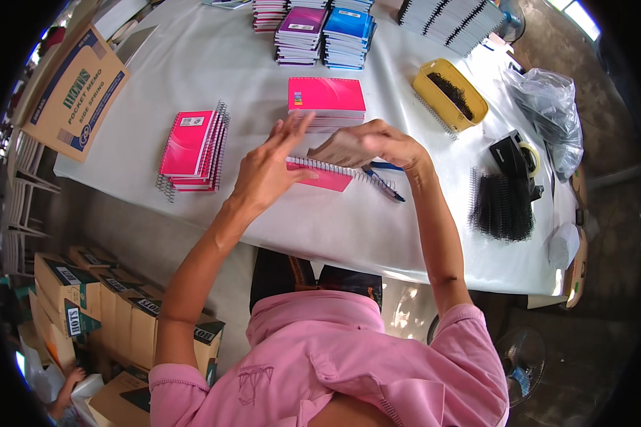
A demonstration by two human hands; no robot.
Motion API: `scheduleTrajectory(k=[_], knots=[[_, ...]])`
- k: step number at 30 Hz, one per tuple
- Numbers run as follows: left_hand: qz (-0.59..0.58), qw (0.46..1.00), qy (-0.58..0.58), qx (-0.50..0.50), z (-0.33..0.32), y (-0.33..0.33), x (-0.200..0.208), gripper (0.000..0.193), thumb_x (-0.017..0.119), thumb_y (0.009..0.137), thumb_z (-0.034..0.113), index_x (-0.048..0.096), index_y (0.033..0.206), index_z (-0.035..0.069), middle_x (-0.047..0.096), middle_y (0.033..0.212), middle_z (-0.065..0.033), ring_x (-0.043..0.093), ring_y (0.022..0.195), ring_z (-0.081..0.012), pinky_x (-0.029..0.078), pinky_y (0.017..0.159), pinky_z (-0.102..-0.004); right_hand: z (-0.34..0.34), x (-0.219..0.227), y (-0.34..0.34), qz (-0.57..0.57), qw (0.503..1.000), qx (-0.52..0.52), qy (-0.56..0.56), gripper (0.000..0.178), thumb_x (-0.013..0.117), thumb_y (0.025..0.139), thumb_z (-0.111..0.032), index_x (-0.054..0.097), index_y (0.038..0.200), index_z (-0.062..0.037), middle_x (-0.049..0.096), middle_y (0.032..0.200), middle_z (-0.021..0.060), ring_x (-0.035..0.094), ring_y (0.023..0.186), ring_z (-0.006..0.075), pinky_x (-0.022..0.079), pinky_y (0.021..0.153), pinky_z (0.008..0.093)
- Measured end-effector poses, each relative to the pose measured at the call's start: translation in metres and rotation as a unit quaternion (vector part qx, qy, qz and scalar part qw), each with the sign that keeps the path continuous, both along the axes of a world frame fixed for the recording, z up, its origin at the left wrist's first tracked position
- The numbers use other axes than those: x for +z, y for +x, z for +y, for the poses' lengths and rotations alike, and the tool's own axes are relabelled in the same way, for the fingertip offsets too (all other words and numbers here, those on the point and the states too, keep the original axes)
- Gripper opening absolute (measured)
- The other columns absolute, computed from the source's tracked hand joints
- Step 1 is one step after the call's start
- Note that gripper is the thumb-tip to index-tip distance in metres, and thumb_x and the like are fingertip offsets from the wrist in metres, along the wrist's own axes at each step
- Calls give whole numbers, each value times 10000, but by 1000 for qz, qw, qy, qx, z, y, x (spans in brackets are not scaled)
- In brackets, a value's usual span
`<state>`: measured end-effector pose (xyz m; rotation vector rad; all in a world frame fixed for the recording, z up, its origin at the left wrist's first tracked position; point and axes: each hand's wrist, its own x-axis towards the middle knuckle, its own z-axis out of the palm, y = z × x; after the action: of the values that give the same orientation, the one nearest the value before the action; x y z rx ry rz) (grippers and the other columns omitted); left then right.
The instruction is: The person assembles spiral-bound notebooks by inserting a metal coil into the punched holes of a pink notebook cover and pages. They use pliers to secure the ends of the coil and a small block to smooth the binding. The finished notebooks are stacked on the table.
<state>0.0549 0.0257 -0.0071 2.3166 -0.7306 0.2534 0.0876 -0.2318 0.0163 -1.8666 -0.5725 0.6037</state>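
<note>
A pink spiral notebook [324,177] lies in front of me near the table's edge, its wire coil [335,169] along the far side and running out past the right end. My left hand [274,156] has its fingers stretched and apart, with the thumb resting on the notebook's cover. Above the coil, my right hand [390,144] grips a greyish-brown block [342,147], tilted, its exact kind unclear. Dark blue pliers [384,186] lie beside the coil's loose end, partly hidden under my right hand. Just beyond my hands stands a stack of pink notebooks [326,95].
Coiled pink notebooks [188,146] are piled at left, near a cardboard box [75,92]. Purple [303,23] and blue notebooks [349,25] stand at the back. Rightward are a yellow tub [424,75] of black coils, a tape dispenser [509,153] and a heap of black coils [502,206].
</note>
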Motion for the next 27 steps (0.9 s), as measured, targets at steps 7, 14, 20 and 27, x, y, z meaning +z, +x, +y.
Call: scheduleTrajectory(k=[7,14,20,27], knots=[[171,945,-278,-4,6,4,-29,1117,875,649,136,207,1544,178,516,1408,-181,515,1295,-285,520,965,-375,10,4,2,123,980,-13,158,731,711,749,-638,699,1150,-27,670,1131,170,587,1116,274,423,981,376],[209,931,-298,-24,6,3,-36,1023,819,708,9,243,1541,155,580,1348,-155,557,1243,-226,500,987,-269,11,-11,9,87,988,-15,126,727,706,757,-629,695,1162,-25,663,1129,193,580,1131,295,400,1018,377],[256,918,-302,-10,9,4,-39,1002,785,730,-62,235,1543,140,594,1328,-126,561,1210,-180,498,980,-255,29,9,7,-6,996,-37,-82,694,681,777,-640,716,1096,-26,667,1126,169,582,1125,309,407,1007,375],[298,915,-237,-132,36,21,-56,777,701,886,331,315,1514,84,567,1371,-96,510,1221,-117,497,907,-282,-21,26,-11,-35,989,-93,-108,592,736,791,-537,714,1100,-33,679,1103,152,607,1077,275,476,899,370]])
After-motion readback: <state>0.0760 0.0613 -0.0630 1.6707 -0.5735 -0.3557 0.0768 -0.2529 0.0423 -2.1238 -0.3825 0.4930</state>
